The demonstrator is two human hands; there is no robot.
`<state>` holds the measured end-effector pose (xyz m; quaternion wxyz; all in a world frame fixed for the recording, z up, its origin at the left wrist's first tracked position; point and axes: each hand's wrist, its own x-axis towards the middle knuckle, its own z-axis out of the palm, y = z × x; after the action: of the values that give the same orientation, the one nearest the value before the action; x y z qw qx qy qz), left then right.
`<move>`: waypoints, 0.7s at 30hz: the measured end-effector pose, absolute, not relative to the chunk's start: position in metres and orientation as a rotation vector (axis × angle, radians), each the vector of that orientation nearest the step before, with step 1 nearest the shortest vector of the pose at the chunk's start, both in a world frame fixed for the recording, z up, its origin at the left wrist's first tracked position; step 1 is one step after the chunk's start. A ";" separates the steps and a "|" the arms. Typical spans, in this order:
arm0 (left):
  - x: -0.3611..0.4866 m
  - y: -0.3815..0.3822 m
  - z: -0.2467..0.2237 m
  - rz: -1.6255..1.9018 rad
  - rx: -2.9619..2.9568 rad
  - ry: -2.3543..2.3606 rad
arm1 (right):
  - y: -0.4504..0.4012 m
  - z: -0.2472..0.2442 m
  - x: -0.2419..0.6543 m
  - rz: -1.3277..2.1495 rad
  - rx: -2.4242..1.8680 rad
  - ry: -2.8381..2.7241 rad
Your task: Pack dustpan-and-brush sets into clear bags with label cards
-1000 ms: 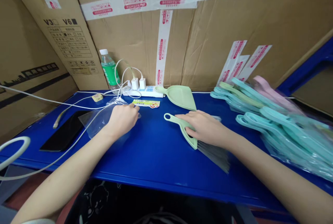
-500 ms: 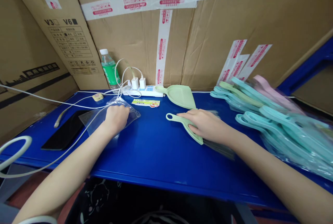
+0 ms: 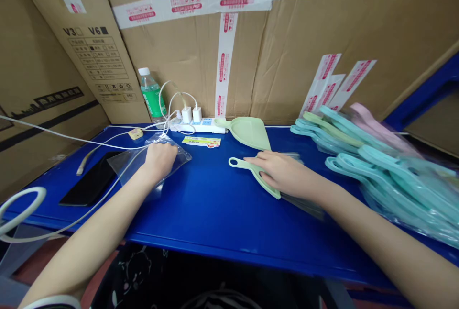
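Observation:
At left centre my left hand (image 3: 160, 160) is closed on a clear plastic bag (image 3: 182, 157), which spreads out flat on both sides of the fist. My right hand (image 3: 278, 170) wraps round the head of a pale green brush (image 3: 254, 169); its ringed handle points left and its bristles stick out under my wrist. Behind the brush a pale green dustpan (image 3: 249, 132) lies on the blue table (image 3: 211, 218). A yellow-green label card (image 3: 201, 141) lies between the bag and the dustpan.
Bagged turquoise, green and pink brushes and pans (image 3: 390, 175) are piled at the right. A power strip (image 3: 204, 126) with chargers, a bottle (image 3: 152, 96), a black phone (image 3: 89, 180) and white cables (image 3: 86, 138) occupy the left. Cardboard (image 3: 179, 60) stands behind.
My left hand has shifted very slightly left and up with the plastic bag. My right hand and the brush look almost unmoved.

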<state>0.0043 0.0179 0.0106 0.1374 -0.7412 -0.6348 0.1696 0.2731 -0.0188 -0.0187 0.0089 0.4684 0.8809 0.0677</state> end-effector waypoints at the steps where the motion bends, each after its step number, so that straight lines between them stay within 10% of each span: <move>1: 0.004 0.018 0.010 0.493 -2.145 -1.832 | -0.019 -0.020 0.273 0.225 1.454 2.759; 21: 0.013 0.012 -0.002 0.385 -2.408 -1.526 | -0.020 -0.020 0.272 0.204 1.444 2.839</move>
<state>0.0134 0.0124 -0.0022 0.1320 -0.8296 -0.5260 0.1327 0.2715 -0.0204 -0.0202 -0.0252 0.4523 0.8892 0.0638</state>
